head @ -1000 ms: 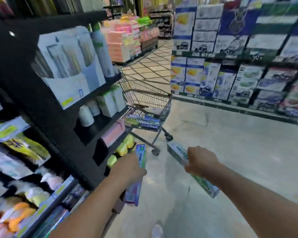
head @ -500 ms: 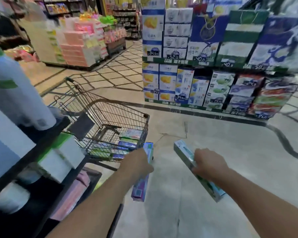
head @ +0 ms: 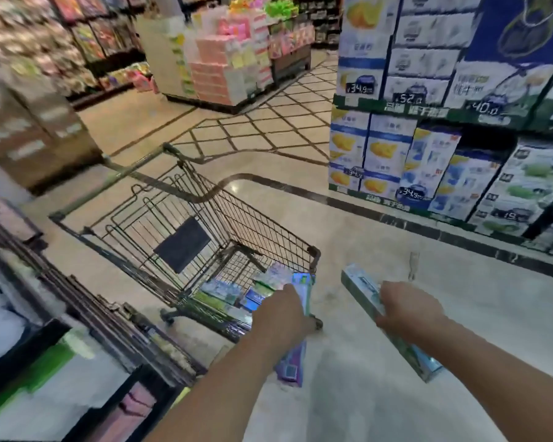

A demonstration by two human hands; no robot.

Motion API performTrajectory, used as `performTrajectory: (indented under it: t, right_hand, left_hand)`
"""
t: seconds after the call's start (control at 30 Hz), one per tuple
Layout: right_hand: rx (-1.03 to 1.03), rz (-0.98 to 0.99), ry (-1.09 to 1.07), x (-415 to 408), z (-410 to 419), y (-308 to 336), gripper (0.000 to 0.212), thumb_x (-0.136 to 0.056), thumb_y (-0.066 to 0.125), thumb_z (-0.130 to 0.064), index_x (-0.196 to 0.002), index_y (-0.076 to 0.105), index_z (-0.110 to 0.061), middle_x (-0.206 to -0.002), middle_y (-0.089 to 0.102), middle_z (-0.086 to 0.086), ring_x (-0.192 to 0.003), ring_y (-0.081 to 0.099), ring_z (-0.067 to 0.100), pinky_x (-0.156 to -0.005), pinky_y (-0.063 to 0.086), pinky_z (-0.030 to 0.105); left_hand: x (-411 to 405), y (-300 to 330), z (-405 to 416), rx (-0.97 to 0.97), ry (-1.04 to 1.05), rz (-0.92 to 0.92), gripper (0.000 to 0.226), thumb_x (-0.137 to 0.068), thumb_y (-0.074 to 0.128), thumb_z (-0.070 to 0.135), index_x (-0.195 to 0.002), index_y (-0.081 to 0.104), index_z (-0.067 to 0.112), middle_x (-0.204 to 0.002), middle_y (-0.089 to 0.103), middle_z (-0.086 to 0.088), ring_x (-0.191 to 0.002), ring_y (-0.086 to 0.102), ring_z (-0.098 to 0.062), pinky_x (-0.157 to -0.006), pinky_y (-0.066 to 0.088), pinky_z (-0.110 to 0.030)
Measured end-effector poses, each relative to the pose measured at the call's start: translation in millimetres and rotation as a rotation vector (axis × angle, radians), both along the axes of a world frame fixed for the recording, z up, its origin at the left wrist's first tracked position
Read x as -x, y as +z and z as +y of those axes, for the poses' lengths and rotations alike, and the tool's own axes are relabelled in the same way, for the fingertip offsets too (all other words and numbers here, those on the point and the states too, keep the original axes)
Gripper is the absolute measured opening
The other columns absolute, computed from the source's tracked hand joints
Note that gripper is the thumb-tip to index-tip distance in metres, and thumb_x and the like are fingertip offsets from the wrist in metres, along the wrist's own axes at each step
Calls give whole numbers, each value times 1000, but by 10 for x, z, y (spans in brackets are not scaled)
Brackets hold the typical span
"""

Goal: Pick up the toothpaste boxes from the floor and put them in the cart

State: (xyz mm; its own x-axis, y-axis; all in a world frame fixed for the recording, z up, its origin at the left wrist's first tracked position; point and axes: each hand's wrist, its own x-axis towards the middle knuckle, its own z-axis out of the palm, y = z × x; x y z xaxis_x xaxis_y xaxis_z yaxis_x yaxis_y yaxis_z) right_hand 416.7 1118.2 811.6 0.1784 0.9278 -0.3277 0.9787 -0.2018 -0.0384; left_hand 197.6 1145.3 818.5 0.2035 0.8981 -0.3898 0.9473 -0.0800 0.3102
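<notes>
Item, left: long blue-and-purple toothpaste box (head: 292, 365), long axis pointing away from the person, gripped mid-length by the left hand (head: 283, 314).
Item, right: pale green toothpaste box (head: 363, 290), angled forward-left, gripped by the right hand (head: 407, 306).
Destination: wire shopping cart (head: 237, 218), ahead-left; left hand nearer, at its near corner.
Contents: several boxes (head: 224, 290) already inside.

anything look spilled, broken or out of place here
Nothing stands out. The left hand holds one toothpaste box, the right hand another; both look intact. More boxes lie loosely in the cart bottom, and the floor shows no spill.
</notes>
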Motion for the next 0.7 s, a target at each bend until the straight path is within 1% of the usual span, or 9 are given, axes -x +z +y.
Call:
performTrajectory:
  t: [0.1,0.17,0.27,0.33,0.4,0.5,0.6,0.63,0.7]
  right_hand:
    - [-13,48,149,311,635,-131,25,-83,60,-40,-97,48,-23,-103,59,1,-84,55,21,-64,39,27]
    - [-31,63,240,559,1040,-251,28,-85,58,-45,-99,50,-22,-104,60,3,-90,60,23,-66,40,28]
    - [-38,82,275,876,1542,-374,29,-84,61,-42,-104,53,-23,-104,62,0,-96,64,23,-67,40,30]
    - [-1,144,278,1053,1851,-459,29,-84,62,-40,-105,53,-21,-104,61,0,-94,63,22,-69,44,30]
    - [18,159,294,1210,2155,-507,26,-85,61,-36,-105,54,-20,-100,61,0,-91,63,21,-73,46,30]
    - [20,192,309,1389,2614,-650,25,-86,59,-33,-105,54,-18,-100,61,3,-90,63,24,-70,46,31]
    - [21,225,322,1588,3022,-872,29,-87,58,-35,-109,54,-16,-99,62,3,-84,61,22,-69,49,30]
    - [32,241,316,1653,3167,-976,30,-87,58,-36,-109,54,-16,-96,62,1,-81,61,21,-69,52,31]
    - [97,255,322,1805,3455,-1193,30,-87,62,-35,-109,54,-16,-91,58,-1,-79,60,20,-69,53,31]
  left_hand:
    - [198,-95,390,21,127,17,46,-80,65,36,-115,49,11,-110,61,-8,-99,61,-29,-76,49,-34]
    - [361,-177,690,20,216,15,48,-81,63,36,-118,46,11,-113,59,-8,-103,61,-30,-77,48,-33]
    - [617,-324,1140,28,305,6,50,-81,62,36,-120,44,11,-114,58,-8,-103,61,-28,-75,48,-32]
    - [776,-426,1410,53,361,-29,48,-79,63,38,-116,48,11,-105,61,-6,-94,63,-26,-68,50,-30]
    - [911,-519,1642,67,402,-58,47,-80,65,40,-114,49,10,-101,61,-6,-89,64,-25,-61,46,-28]
    - [1072,-699,1993,101,477,-66,52,-84,66,44,-118,46,11,-94,54,0,-81,58,-21,-61,43,-27]
    - [1216,-937,2321,129,580,-98,60,-77,70,50,-117,53,8,-88,64,1,-70,61,-17,-56,48,-26]
    - [1268,-1039,2436,134,614,-107,58,-75,70,49,-113,57,8,-86,67,-1,-70,63,-18,-56,51,-27]
    - [1366,-1267,2660,147,691,-111,52,-73,67,43,-109,57,7,-90,68,-5,-76,67,-22,-56,50,-28]
